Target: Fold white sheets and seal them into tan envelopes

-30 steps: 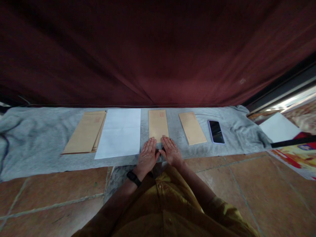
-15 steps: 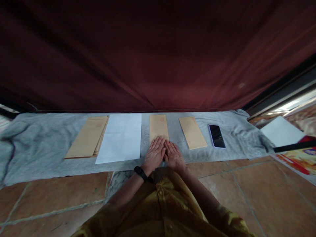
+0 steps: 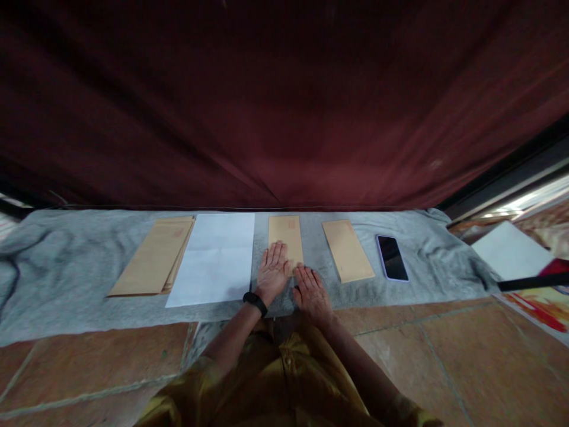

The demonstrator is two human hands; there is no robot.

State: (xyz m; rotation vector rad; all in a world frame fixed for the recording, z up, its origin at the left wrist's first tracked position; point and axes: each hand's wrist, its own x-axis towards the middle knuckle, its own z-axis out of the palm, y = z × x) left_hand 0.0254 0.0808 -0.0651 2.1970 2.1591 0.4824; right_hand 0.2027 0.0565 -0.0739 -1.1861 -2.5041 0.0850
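A brown paper envelope [image 3: 285, 228] with a small red print lies flat on the grey cloth, in front of me. Across its lower left part rests my left hand [image 3: 273, 273], palm down, fingers stretched out. My right hand [image 3: 312, 292] lies flat at the envelope's lower right corner, its fingertips touching the edge there. Both hands partly hide the envelope's near end. Just left of them is a sheet of white paper [image 3: 213, 258]. To the right, a second brown envelope [image 3: 348, 250] sits slightly turned on the cloth.
A stack of brown envelopes [image 3: 151, 258] lies at the left, beside the white paper. At the right is a phone [image 3: 392, 258] with a dark screen. The grey cloth [image 3: 422, 237] ends at a dark red curtain [image 3: 284, 118]; tiled floor [image 3: 400, 350] lies in front.
My left hand has slid up and left along the envelope, away from the right hand; before, they were close together. The cloth and its things appear slightly lower in view.
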